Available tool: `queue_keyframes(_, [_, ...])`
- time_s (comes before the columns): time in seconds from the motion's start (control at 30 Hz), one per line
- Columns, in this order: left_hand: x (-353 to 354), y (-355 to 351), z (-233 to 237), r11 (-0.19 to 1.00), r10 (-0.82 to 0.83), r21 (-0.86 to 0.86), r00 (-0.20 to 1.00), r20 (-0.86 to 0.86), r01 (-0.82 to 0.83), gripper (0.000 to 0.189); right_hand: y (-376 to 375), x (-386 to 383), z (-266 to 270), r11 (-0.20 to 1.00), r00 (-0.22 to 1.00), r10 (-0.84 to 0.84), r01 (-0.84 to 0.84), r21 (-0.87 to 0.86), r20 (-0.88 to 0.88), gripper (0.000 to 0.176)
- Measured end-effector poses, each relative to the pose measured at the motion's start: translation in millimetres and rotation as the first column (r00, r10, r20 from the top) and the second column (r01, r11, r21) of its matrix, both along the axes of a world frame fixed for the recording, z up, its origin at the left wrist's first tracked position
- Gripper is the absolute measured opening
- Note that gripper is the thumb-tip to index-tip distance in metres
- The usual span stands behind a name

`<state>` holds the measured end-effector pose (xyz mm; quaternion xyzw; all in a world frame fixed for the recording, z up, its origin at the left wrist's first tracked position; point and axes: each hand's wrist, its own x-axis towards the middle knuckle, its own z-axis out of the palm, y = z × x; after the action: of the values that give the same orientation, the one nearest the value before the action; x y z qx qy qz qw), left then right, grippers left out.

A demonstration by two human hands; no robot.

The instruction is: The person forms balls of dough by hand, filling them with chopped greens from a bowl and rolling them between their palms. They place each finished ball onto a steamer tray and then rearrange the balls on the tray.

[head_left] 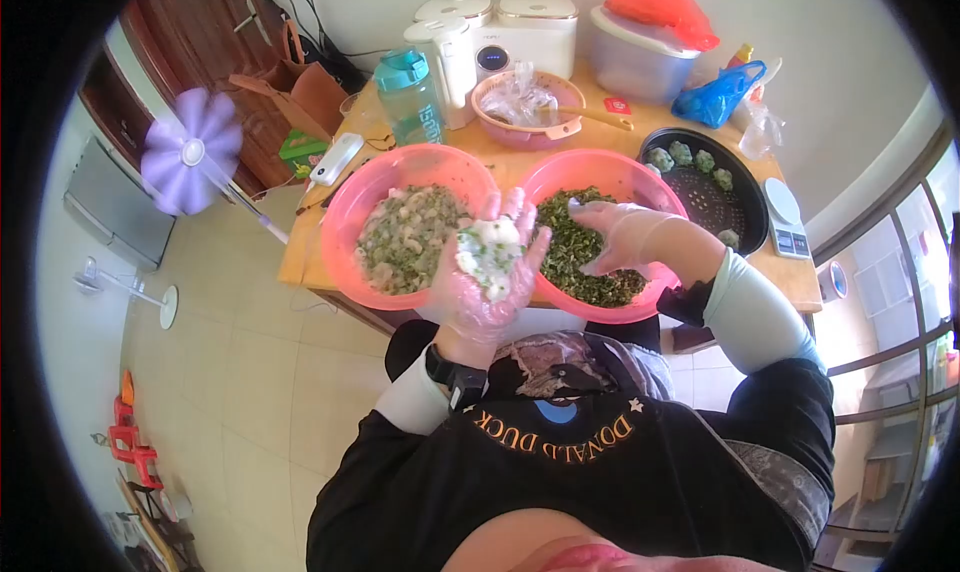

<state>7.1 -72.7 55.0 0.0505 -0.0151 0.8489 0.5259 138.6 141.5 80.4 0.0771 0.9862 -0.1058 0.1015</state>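
My left hand [467,307], in a clear plastic glove, is palm up with a flattened patty of sticky white dough flecked with green [490,255] lying across it. Beside it, a pink basin [343,212] holds a lumpy white-and-green dough mixture [405,237]. My right hand [625,240], also gloved, hangs over a second pink basin [665,197] with dark chopped greens [575,257]. Its thumb and fingers are apart, the fingertips at the greens. I see nothing held in it.
A round black perforated tray [705,204] with several green-white dough balls is at the right, beside a kitchen scale [785,217]. Behind the basins are a water bottle [408,97], a colander [528,112] with a wooden handle across it, and a lidded tub [640,62]. A fan [192,152] is at the left.
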Motion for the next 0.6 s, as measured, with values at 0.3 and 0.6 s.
queue_keyframes(0.3, [22, 25, -18, 0.989, -0.146, 0.0, 0.986, 0.083, 0.147, 0.052, 21, -2, 28, 0.989, 0.852, -0.001, -0.077, 0.126, 0.523, 0.111])
queue_keyframes(0.6, [16, 29, -30, 0.988, -0.151, 0.036, 0.988, 0.017, 0.151, 0.059, 1, 16, -31, 0.968, 0.9, -0.234, 0.182, 0.173, 0.367, 0.097])
